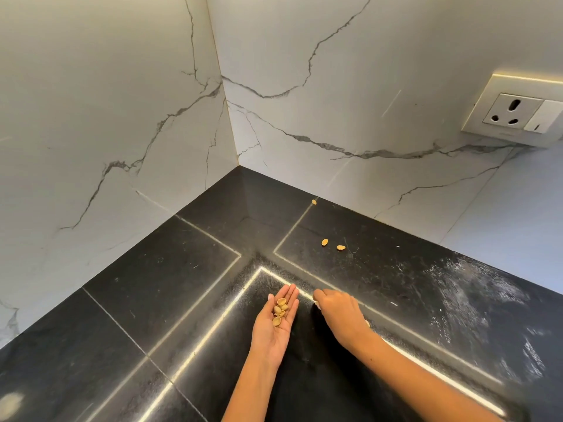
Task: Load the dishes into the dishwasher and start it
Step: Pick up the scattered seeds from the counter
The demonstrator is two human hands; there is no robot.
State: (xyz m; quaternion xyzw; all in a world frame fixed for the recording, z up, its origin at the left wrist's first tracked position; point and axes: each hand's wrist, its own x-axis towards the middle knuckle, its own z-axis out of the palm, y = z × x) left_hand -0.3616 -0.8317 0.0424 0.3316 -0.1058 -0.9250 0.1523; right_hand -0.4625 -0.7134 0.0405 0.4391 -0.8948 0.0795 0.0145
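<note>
**A:** What are the hands doing?

**B:** The left hand [277, 322] is lying palm up and spread flat, cradling a small heap of pistachio shells [280, 310]. The right hand [339, 315] is reaching palm down to the black countertop [170, 284], fingers curled; whether it is pinching anything, I cannot tell.

**A:** And around them?

**B:** Three loose shells [325, 242] are lying farther back, toward the marble wall [350, 86]. A wall socket [515, 114] is sitting at the right. No dishes or dishwasher are showing.

2 hands [275, 324], about 4 shells in palm [280, 310], 3 shells on counter [324, 242], 1 socket [513, 112].
</note>
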